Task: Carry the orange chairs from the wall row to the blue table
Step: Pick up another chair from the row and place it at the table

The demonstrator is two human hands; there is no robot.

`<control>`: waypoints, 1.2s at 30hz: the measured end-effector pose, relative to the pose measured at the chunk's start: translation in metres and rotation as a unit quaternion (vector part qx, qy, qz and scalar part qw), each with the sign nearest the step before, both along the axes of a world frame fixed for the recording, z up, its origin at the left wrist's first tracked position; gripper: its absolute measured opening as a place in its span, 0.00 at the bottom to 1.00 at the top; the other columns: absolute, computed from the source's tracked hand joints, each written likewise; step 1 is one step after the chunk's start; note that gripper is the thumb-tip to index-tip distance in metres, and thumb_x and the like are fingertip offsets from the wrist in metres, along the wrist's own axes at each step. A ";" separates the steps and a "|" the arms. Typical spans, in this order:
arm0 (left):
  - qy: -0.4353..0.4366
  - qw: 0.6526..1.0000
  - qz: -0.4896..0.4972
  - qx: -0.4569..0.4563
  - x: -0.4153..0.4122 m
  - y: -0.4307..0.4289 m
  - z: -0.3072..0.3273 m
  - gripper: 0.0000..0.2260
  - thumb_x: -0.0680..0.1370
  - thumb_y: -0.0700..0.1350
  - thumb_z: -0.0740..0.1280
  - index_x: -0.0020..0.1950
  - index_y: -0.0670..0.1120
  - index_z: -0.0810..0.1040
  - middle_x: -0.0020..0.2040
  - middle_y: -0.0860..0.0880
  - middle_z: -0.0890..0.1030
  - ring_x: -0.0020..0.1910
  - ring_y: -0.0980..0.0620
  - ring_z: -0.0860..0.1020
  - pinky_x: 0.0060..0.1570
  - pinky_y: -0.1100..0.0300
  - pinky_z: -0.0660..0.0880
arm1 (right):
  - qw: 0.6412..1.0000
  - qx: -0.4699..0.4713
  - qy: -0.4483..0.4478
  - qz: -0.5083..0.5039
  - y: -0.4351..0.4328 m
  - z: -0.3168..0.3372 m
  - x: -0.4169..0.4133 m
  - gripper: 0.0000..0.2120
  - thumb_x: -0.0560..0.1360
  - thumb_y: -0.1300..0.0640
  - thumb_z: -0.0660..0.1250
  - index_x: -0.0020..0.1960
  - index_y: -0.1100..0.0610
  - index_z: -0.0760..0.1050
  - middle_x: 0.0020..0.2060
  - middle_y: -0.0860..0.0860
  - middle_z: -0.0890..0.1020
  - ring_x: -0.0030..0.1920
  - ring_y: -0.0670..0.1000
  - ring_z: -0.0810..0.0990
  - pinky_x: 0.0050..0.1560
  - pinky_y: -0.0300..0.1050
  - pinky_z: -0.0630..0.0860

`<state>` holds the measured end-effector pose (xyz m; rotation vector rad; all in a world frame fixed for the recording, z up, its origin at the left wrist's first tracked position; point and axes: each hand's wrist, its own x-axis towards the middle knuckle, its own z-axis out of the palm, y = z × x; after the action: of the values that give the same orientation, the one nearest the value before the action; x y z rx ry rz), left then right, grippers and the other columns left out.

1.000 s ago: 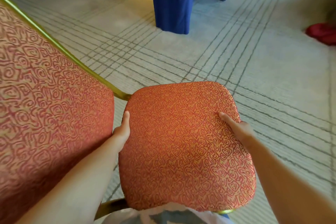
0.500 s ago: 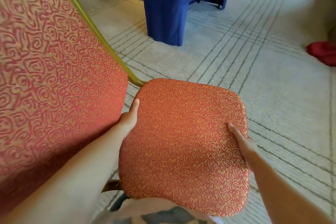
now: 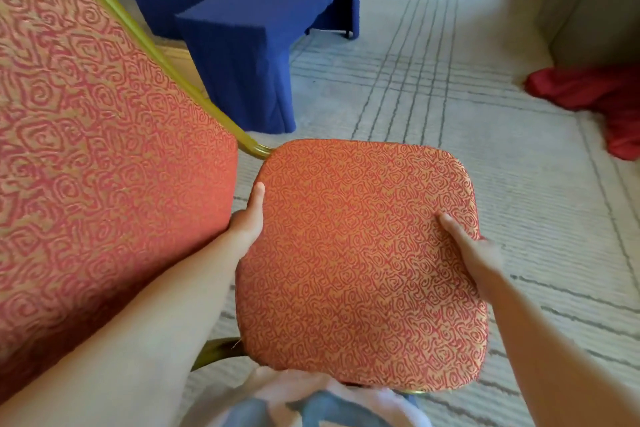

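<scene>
The orange chair (image 3: 360, 263) sits between the two hands, its patterned seat cushion facing up and tipped slightly, with the padded backrest (image 3: 104, 149) rising just outside the left hand's thumb and filling the left of the view. The left hand (image 3: 247, 218) grips the seat's left edge: the thumb (image 3: 258, 194) lies straight along the top of the rim, while the other fingers curl underneath the cushion and are hidden. The right hand (image 3: 474, 253) grips the opposite edge the same way, its thumb (image 3: 450, 224) pressed flat on top of the fabric and the remaining fingers wrapped below, out of sight. A gold metal frame (image 3: 145, 45) runs along the backrest's edge and meets the seat's corner just beyond the left thumb tip. Whether the chair legs touch the floor cannot be told. Well ahead of both thumbs, and more toward the left one, stands the blue table (image 3: 249, 28), draped in cloth down to the pale lined carpet (image 3: 450, 97). Far out past the right hand, a red cloth (image 3: 595, 97) lies bunched on the carpet near a wall. The person's light clothing (image 3: 277, 392) shows below the seat's near edge, between the forearms.
</scene>
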<state>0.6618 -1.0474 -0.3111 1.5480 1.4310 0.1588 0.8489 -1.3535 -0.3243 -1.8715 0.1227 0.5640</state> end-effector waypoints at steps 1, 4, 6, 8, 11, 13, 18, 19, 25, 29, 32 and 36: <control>0.001 1.000 -0.007 -0.003 0.025 0.010 0.003 0.43 0.74 0.73 0.49 0.70 0.37 0.70 0.69 0.37 0.71 0.69 0.40 0.69 0.70 0.52 0.62 | 1.000 0.000 -0.006 -0.013 0.009 0.005 0.020 0.18 0.67 0.38 0.74 0.45 0.52 0.79 0.44 0.51 0.82 0.46 0.51 0.80 0.52 0.44 0.74; 0.003 0.999 -0.033 -0.012 0.097 0.037 0.000 0.42 0.76 0.70 0.50 0.70 0.35 0.70 0.69 0.36 0.71 0.69 0.39 0.69 0.68 0.54 0.62 | 0.999 0.005 -0.010 -0.040 0.023 0.001 0.075 0.19 0.66 0.37 0.74 0.44 0.52 0.81 0.45 0.52 0.83 0.45 0.50 0.80 0.51 0.44 0.73; 0.007 0.999 -0.049 -0.016 0.142 0.047 -0.001 0.41 0.76 0.70 0.50 0.69 0.34 0.69 0.69 0.36 0.71 0.69 0.39 0.69 0.68 0.55 0.62 | 0.998 0.001 0.005 -0.055 0.032 -0.005 0.109 0.23 0.66 0.36 0.74 0.50 0.53 0.82 0.47 0.52 0.83 0.46 0.51 0.80 0.50 0.43 0.72; 0.010 0.998 -0.058 -0.017 0.202 0.062 -0.008 0.41 0.77 0.70 0.50 0.70 0.34 0.69 0.70 0.36 0.70 0.70 0.40 0.68 0.68 0.55 0.62 | 0.998 0.010 0.013 -0.066 0.046 -0.010 0.162 0.26 0.65 0.37 0.75 0.54 0.54 0.82 0.48 0.52 0.83 0.45 0.49 0.80 0.50 0.43 0.72; 0.003 0.998 -0.056 -0.024 0.278 0.083 -0.010 0.41 0.77 0.70 0.50 0.71 0.35 0.68 0.70 0.36 0.70 0.69 0.39 0.68 0.67 0.55 0.63 | 0.997 0.018 0.016 -0.074 0.068 -0.005 0.237 0.27 0.64 0.38 0.76 0.54 0.55 0.82 0.48 0.52 0.84 0.46 0.49 0.81 0.49 0.43 0.74; 0.004 0.998 -0.046 -0.033 0.328 0.093 -0.009 0.42 0.76 0.70 0.50 0.71 0.35 0.68 0.70 0.36 0.70 0.69 0.39 0.69 0.67 0.54 0.63 | 0.997 0.007 0.013 -0.075 0.078 0.000 0.292 0.25 0.64 0.37 0.76 0.52 0.54 0.81 0.47 0.52 0.83 0.48 0.51 0.81 0.52 0.45 0.76; 0.025 0.997 -0.054 -0.049 0.424 0.108 -0.008 0.42 0.76 0.71 0.50 0.70 0.35 0.69 0.69 0.37 0.71 0.68 0.39 0.70 0.66 0.54 0.64 | 0.996 -0.006 0.033 -0.079 0.092 -0.001 0.389 0.29 0.60 0.34 0.77 0.51 0.54 0.82 0.45 0.52 0.85 0.47 0.51 0.83 0.55 0.49 0.79; 0.025 0.997 -0.059 -0.051 0.442 0.114 -0.007 0.42 0.75 0.71 0.50 0.70 0.36 0.69 0.69 0.37 0.71 0.68 0.40 0.70 0.66 0.54 0.64 | 0.996 0.001 0.038 -0.081 0.096 -0.003 0.404 0.27 0.61 0.35 0.77 0.50 0.54 0.82 0.44 0.51 0.85 0.45 0.50 0.83 0.51 0.47 0.80; 0.027 0.994 -0.093 -0.054 0.558 0.152 -0.012 0.43 0.74 0.73 0.49 0.71 0.39 0.69 0.69 0.38 0.72 0.67 0.40 0.71 0.64 0.53 0.66 | 0.992 0.009 0.065 -0.111 0.121 -0.019 0.497 0.21 0.64 0.38 0.77 0.45 0.53 0.80 0.42 0.50 0.83 0.43 0.49 0.82 0.47 0.44 0.77; 0.030 0.993 -0.096 -0.064 0.626 0.183 -0.028 0.44 0.73 0.74 0.49 0.72 0.38 0.68 0.70 0.38 0.71 0.68 0.40 0.69 0.68 0.51 0.64 | 0.990 0.004 0.071 -0.121 0.153 -0.025 0.562 0.21 0.65 0.39 0.77 0.49 0.52 0.80 0.42 0.50 0.83 0.43 0.48 0.81 0.45 0.43 0.76; 0.030 0.991 -0.110 -0.063 0.691 0.215 -0.037 0.44 0.74 0.73 0.49 0.71 0.37 0.68 0.69 0.38 0.71 0.68 0.40 0.70 0.67 0.52 0.65 | 0.990 0.002 0.055 -0.132 0.182 -0.031 0.619 0.21 0.65 0.40 0.77 0.50 0.52 0.81 0.43 0.49 0.83 0.44 0.47 0.81 0.47 0.42 0.75; 0.023 0.990 -0.128 -0.060 0.791 0.267 -0.028 0.42 0.75 0.72 0.50 0.71 0.38 0.69 0.70 0.38 0.71 0.68 0.40 0.69 0.67 0.53 0.64 | 0.988 -0.005 0.049 -0.145 0.229 -0.031 0.706 0.23 0.64 0.38 0.77 0.51 0.53 0.82 0.45 0.51 0.85 0.47 0.50 0.84 0.55 0.48 0.79</control>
<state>1.4531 -0.7806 -0.3395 1.6271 1.2395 -0.1145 1.5547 -1.1249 -0.3558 -1.7935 0.4562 0.4526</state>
